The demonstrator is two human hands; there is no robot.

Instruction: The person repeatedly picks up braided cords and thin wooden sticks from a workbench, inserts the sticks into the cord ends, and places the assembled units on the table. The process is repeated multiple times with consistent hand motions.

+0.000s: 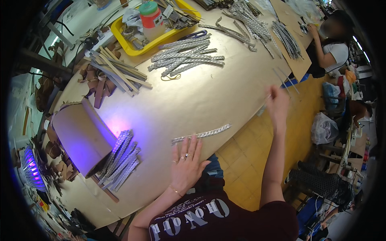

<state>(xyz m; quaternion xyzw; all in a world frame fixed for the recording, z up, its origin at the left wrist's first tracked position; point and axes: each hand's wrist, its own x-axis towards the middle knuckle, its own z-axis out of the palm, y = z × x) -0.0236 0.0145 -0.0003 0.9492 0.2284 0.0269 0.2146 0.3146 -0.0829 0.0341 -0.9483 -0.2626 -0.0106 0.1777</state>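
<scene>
Person's left hand (186, 164) flat, fingertips (193, 139) on braided strip (212, 131) on tabletop (161, 108); right hand (277, 103) raised, too blurred to judge grip.

Central tabletop (155, 102) offers passage; braided strips (187, 57) beyond, brown roll (80, 134) leftward and left hand (186, 162) nearer bound it.

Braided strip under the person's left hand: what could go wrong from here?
The braided strip might skew or slide: the left hand rests on its left part only, and its right end lies free near the edge of the table.

Something small might drop to the floor: the right hand appears beyond that edge, though blur hides whether it holds anything.

The brown roll could shift and disturb the loose braided strips beside it.
</scene>
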